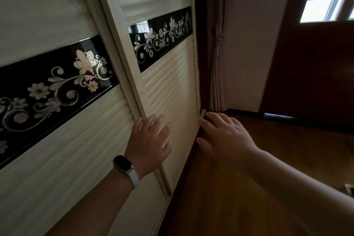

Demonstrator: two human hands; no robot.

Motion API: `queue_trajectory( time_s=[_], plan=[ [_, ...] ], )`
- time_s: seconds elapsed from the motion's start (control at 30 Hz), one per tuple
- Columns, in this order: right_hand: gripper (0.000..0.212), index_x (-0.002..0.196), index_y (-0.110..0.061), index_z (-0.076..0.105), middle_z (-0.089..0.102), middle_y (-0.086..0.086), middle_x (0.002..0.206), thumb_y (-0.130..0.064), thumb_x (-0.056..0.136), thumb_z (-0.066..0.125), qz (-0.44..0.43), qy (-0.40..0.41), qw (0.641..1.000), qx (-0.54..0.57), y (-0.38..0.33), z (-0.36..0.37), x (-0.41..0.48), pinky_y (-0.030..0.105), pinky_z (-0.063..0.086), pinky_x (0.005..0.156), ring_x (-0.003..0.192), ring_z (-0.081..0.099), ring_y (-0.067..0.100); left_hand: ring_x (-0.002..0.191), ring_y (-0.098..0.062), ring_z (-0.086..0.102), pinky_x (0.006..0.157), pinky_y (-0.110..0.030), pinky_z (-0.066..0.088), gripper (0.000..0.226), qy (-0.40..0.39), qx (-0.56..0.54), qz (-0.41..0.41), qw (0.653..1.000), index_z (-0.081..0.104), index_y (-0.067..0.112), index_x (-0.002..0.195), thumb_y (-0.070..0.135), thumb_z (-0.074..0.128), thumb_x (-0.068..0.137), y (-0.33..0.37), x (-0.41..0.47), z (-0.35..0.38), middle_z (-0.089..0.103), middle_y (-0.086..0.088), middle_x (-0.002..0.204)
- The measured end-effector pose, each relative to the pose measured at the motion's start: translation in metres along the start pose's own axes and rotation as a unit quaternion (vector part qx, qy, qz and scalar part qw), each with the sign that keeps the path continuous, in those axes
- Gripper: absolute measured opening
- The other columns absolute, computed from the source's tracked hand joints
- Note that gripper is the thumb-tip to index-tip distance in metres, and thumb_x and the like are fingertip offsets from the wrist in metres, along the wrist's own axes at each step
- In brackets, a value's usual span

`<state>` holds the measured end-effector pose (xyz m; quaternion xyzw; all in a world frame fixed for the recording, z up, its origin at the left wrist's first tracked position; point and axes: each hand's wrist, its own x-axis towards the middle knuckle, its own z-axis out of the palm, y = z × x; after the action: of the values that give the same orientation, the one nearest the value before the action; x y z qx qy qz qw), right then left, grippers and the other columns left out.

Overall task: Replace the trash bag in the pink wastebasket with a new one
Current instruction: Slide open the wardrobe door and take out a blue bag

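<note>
Neither the pink wastebasket nor any trash bag is in view. A cream sliding wardrobe door [168, 86] with ribbed panels and a black floral band fills the middle. My left hand [150, 140], with a watch on the wrist, lies flat and spread against the door's lower panel. My right hand [223, 136] rests with fingers apart at the door's right edge [199, 120], fingertips touching the frame. Neither hand holds anything.
A second sliding door [57, 140] with the same floral band overlaps on the left. A tied-back curtain [217, 63] hangs in the corner. A dark wooden door [310, 63] with a window stands at right. Brown wood floor [249, 197] stretches below.
</note>
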<state>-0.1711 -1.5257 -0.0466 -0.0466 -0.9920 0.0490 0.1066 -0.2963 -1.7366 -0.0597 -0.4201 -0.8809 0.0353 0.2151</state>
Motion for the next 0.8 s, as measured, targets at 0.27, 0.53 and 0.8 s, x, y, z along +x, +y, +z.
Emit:
queue_trajectory(
  time_s=[0.27, 0.53, 0.8],
  plan=[
    [0.064, 0.152, -0.032, 0.021, 0.024, 0.002, 0.16, -0.063, 0.096, 0.028, -0.089, 0.004, 0.996, 0.017, 0.055, -0.011, 0.082, 0.042, 0.022, 0.116, 0.147, 0.02, 0.023, 0.127, -0.032, 0.049, 0.1, -0.055, 0.039, 0.051, 0.013, 0.042, -0.078, 0.996, 0.058, 0.02, 0.128, 0.044, 0.049, 0.083, -0.003, 0.061, 0.001, 0.055, -0.01, 0.138],
    [0.065, 0.149, -0.03, 0.03, 0.035, 0.006, 0.155, -0.064, 0.094, 0.027, -0.153, 0.045, 0.987, 0.0, 0.04, -0.006, 0.173, 0.045, 0.031, 0.112, 0.142, 0.032, 0.028, 0.129, -0.032, 0.047, 0.103, -0.055, 0.036, 0.049, 0.048, 0.113, -0.13, 0.984, 0.059, 0.019, 0.127, 0.039, 0.058, 0.082, -0.063, 0.099, -0.002, 0.055, -0.012, 0.137],
    [0.061, 0.14, -0.025, 0.043, 0.049, 0.008, 0.144, -0.06, 0.091, 0.04, -0.236, 0.153, 0.959, -0.029, -0.004, -0.028, 0.265, 0.044, 0.04, 0.105, 0.133, 0.045, 0.028, 0.13, -0.037, 0.046, 0.105, -0.057, 0.031, 0.043, 0.17, 0.177, -0.185, 0.952, 0.062, 0.014, 0.124, 0.034, 0.057, 0.087, -0.142, 0.136, -0.017, 0.053, -0.016, 0.139]
  ],
)
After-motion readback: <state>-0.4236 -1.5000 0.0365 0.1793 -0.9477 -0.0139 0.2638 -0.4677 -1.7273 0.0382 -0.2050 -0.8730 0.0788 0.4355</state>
